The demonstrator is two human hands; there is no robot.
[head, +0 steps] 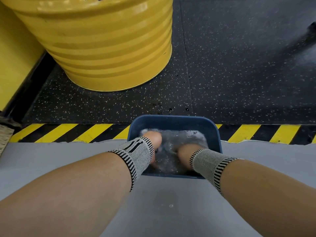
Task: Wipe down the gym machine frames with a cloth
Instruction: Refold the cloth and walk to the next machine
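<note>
Head view: both hands (154, 139) in blue basin (172, 121) astride striped floor edge (68, 132).

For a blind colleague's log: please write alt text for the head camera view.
Both hands, left hand and right hand, are plunged into soapy water in a blue tub on the floor. A yellow drum stands behind it, beyond a yellow-and-black hazard stripe.

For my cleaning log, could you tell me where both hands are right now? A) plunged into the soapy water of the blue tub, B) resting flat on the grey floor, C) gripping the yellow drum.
A: the left hand and the right hand are both down in the foamy water of the blue tub.
</note>
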